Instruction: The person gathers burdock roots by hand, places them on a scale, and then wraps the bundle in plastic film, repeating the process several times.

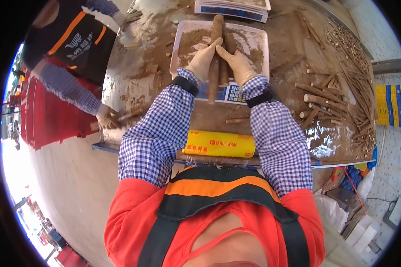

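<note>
pressing in from both sides, the left hand [203, 58] and right hand [237, 64] hold a bundle of long brown roots [219, 53] over a white tray [258, 38] on the worktop [133, 84]. both hands are gloved; the fingers of each lie pressed together and flat along the bundle, left on its left flank, right on its right. the roots run lengthwise away from the person, one end towards the far edge of the worktop, the other towards the near edge, hanging past the tray's near rim over a scale's keypad [229, 93]. a yellow wrap box [218, 143] lies along the near edge. loose roots [338, 89] are heaped at the right edge. at the left edge another person's gloved hand [106, 118] grips a stick.
</note>
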Demonstrator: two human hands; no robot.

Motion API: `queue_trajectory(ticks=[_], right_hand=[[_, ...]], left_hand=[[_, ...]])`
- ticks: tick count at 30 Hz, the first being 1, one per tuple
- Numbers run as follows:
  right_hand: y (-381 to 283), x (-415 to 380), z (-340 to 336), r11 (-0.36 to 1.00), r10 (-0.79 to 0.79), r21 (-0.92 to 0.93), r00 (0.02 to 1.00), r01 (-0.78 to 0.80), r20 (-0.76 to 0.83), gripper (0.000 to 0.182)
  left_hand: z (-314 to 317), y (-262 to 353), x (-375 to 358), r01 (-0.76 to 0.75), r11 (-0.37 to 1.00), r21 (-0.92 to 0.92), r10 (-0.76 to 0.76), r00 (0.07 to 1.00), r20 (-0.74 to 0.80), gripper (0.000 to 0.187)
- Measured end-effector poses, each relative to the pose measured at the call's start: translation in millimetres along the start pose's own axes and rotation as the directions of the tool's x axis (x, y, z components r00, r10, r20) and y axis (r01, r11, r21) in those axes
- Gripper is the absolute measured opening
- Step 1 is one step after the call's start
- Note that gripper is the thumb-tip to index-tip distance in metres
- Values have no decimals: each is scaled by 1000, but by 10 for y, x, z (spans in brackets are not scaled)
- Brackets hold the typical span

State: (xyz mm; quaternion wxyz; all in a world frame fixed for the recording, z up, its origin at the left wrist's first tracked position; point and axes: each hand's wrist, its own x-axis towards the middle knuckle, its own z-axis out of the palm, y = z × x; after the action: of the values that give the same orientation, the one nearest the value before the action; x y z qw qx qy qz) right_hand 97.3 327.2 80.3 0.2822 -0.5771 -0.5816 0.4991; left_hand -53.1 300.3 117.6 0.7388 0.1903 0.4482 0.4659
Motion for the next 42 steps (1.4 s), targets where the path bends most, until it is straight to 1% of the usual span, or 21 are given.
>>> queue_trajectory(ticks=[3, 4, 8, 10, 13, 18, 22, 23, 26, 27, 28, 29, 30, 31, 34, 35, 36, 37, 39, 40, 42], right_hand=[[-276, -472, -82, 991, -8, 130, 978, -19, 210, 64], [-304, -640, -127, 981, 84, 152, 967, -123, 243, 63], [-244, -1291, -331, 926, 84, 316, 929, -206, 359, 65], [-114, -1505, -416, 918, 51, 345, 919, -197, 391, 66], [69, -1838, -542, 920, 102, 293, 881, -260, 463, 69], [336, -2375, -595, 917, 93, 310, 890, -252, 447, 71], [521, -2724, -624, 918, 13, 363, 928, -158, 371, 64], [505, -2821, -633, 917, 2, 370, 926, -152, 377, 61], [603, -3047, -663, 904, 8, 388, 916, -177, 400, 56], [648, -3123, -666, 894, 17, 402, 913, -196, 407, 56], [681, -3213, -676, 888, 22, 411, 911, -207, 411, 56], [702, -3274, -700, 905, -11, 400, 932, -146, 363, 56], [730, -3311, -737, 920, -45, 382, 949, -82, 313, 57], [824, -3302, -779, 946, -60, 324, 962, -31, 267, 60], [843, -3285, -911, 975, -142, 194, 978, 112, 150, 63], [956, -3211, -947, 971, -236, 65, 966, 230, 104, 66], [886, -3248, -944, 973, -227, 60, 968, 222, 109, 66], [741, -3282, -956, 965, -230, -107, 967, 241, 106, 67], [581, -3230, -947, 879, -257, -392, 962, 273, 92, 70], [465, -3222, -888, 832, -293, -463, 951, 304, 99, 72], [276, -3153, -718, 724, -352, -580, 923, 374, 156, 70]], left_hand=[[117, -281, -110, -166, 950, -264, 178, 984, 24, 37], [189, -365, -186, -229, 922, -312, 248, 968, 22, 36], [424, -664, -550, -394, 909, -134, 397, 918, 2, 46], [459, -855, -705, -322, 936, -140, 338, 934, 114, 50], [493, -1155, -876, 1, 967, -255, 54, 976, 209, 42], [642, -1603, -1235, -95, 983, -159, 125, 975, 186, 50], [757, -1871, -1515, -289, 954, -76, 298, 938, 179, 54], [777, -1831, -1650, -366, 924, 115, 340, 919, 198, 56], [404, -1796, -2006, -379, 716, 586, 245, 923, 297, 64], [76, -1907, -2036, -482, 544, 687, 410, 867, 284, 65], [-253, -1881, -2113, -366, 187, 912, 537, 815, 217, 69], [-374, -1742, -2385, 12, 67, 998, 542, 839, -47, 73], [-722, -1823, -2464, 265, -250, 931, 622, 781, -56, 77], [-913, -1811, -2556, 372, -270, 888, 412, 878, -243, 79], [-985, -1843, -2374, 419, -362, 833, 252, 904, -345, 76], [-952, -1815, -2248, 427, -306, 851, 134, 904, -406, 68], [-953, -1922, -2194, 317, -272, 909, 206, 941, -267, 63], [-993, -2059, -2089, 191, -251, 949, 283, 952, -117, 60], [-1261, -2659, -1528, -195, -458, 867, 322, 873, 367, 50], [-487, -2323, -2116, -138, -309, 941, 200, 958, 206, 42], [-573, -2594, -2115, -180, 107, 978, 280, 949, 144, 40]])
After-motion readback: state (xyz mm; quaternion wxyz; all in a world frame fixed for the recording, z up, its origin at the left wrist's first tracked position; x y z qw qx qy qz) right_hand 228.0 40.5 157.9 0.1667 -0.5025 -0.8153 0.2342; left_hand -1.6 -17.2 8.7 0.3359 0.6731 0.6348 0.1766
